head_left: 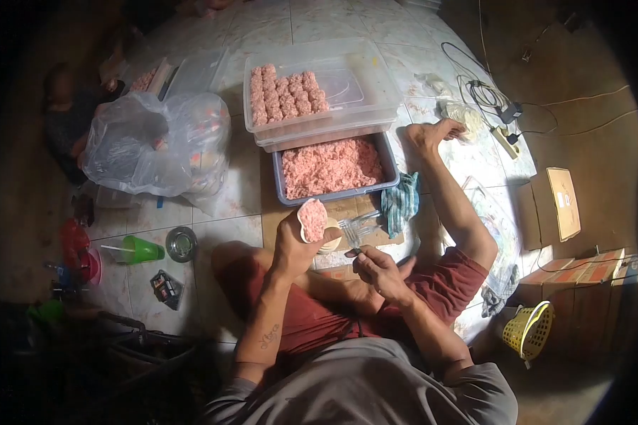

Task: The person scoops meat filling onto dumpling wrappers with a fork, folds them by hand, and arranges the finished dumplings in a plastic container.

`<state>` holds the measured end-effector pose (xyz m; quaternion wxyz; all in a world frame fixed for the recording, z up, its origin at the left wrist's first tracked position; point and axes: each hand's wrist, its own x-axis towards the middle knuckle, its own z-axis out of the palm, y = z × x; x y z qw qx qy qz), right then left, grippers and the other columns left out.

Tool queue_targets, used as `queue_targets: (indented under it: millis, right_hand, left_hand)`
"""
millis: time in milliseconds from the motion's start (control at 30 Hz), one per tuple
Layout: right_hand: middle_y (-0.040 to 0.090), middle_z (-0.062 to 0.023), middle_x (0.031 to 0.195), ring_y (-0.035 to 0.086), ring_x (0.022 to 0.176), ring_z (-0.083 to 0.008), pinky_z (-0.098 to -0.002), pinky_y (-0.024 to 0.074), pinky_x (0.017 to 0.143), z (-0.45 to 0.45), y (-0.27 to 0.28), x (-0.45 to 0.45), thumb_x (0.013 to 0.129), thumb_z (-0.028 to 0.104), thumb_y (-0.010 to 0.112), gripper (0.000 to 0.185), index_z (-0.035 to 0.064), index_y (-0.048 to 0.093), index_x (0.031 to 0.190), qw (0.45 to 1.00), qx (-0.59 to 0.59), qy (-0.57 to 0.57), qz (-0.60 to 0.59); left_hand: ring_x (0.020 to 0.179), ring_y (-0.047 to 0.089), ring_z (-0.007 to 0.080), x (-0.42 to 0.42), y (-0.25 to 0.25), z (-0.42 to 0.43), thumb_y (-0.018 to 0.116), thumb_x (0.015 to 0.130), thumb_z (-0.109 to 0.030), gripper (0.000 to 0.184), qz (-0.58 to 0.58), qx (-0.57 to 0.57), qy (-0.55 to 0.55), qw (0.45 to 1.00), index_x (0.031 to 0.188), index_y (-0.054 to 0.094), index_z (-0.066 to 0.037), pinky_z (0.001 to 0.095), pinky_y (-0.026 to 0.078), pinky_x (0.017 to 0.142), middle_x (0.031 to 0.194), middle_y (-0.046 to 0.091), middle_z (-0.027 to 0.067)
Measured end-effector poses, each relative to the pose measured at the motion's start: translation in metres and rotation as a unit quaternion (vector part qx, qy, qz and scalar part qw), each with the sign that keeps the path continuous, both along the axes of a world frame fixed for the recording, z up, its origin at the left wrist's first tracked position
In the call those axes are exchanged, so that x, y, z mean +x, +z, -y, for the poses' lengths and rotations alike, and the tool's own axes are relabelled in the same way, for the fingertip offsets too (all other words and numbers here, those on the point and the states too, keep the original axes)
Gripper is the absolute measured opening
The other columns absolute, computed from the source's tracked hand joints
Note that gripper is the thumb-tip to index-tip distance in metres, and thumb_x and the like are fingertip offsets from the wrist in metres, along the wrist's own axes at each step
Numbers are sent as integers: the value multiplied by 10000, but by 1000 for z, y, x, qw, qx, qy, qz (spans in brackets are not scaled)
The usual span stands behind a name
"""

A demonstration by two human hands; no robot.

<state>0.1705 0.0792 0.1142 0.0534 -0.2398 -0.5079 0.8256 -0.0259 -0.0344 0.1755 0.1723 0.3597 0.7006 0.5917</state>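
My left hand (295, 244) is closed around a thin pale wrapper with pink minced meat (312, 220) spread in it. Just beside its fingers is a stack of round pale wrappers (330, 239). My right hand (381, 273) grips a metal fork (350, 234), its tines pointing up and away from me, a little right of the wrapper. More metal fork tines (367, 222) show on the cardboard behind it. Ahead of both hands stands a grey-blue tub (282, 185) full of minced meat (331, 168).
A clear plastic box (358, 113) behind the tub holds rows of meat pieces (283, 93). A striped cloth (400, 204) lies right of the tub. Left are a plastic bag (138, 152), a green cup (140, 249) and an ashtray (181, 244). Cables (478, 92) and a yellow basket (528, 331) are right.
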Motion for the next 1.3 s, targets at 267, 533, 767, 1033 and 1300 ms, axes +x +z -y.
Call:
queue_targets:
  millis: [267, 533, 767, 1033, 1300]
  right_hand:
    - [448, 59, 759, 333, 637, -28, -193, 263, 564, 1, 2, -6, 1100, 218, 480, 289, 7, 645, 1210, 999, 33, -5, -14]
    - [450, 55, 760, 340, 639, -44, -206, 264, 565, 7, 4, -4, 1093, 197, 488, 293, -19, 644, 1216, 999, 2, 6, -43]
    - [474, 52, 790, 370, 682, -50, -210, 294, 608, 8, 3, -7, 1095, 201, 480, 290, 2, 650, 1220, 998, 8, 27, -47]
    - [578, -116, 894, 566, 806, -235, -345, 468, 764, 11, 13, -28, 1007, 32, 549, 208, 19, 648, 1190, 921, 377, -8, -98]
    - [583, -13, 900, 553, 889, -148, -325, 469, 826, -10, 11, -3, 1063, 130, 537, 211, -1, 651, 1183, 991, 134, 25, 15]
  left_hand:
    - [825, 613, 141, 3, -1, -3, 939, 740, -187, 443, 52, 80, 87, 992, 1009, 651, 14, 303, 528, 769, 908, 679, 38]
    - [769, 542, 115, 5, -13, 6, 945, 731, -189, 438, -11, -5, 66, 998, 946, 603, -21, 278, 491, 698, 863, 601, 2]
    - [777, 575, 150, -7, -12, 17, 839, 765, -44, 321, -28, 41, -1, 999, 980, 600, -43, 309, 506, 723, 854, 608, 38]
    - [787, 583, 139, 12, -26, 8, 956, 698, -200, 467, -15, -41, -53, 998, 934, 588, -38, 300, 507, 719, 847, 615, 35]
    - [899, 580, 123, 4, -17, 10, 974, 671, -201, 584, 56, 83, -3, 995, 1059, 564, -49, 285, 509, 833, 968, 611, 48]
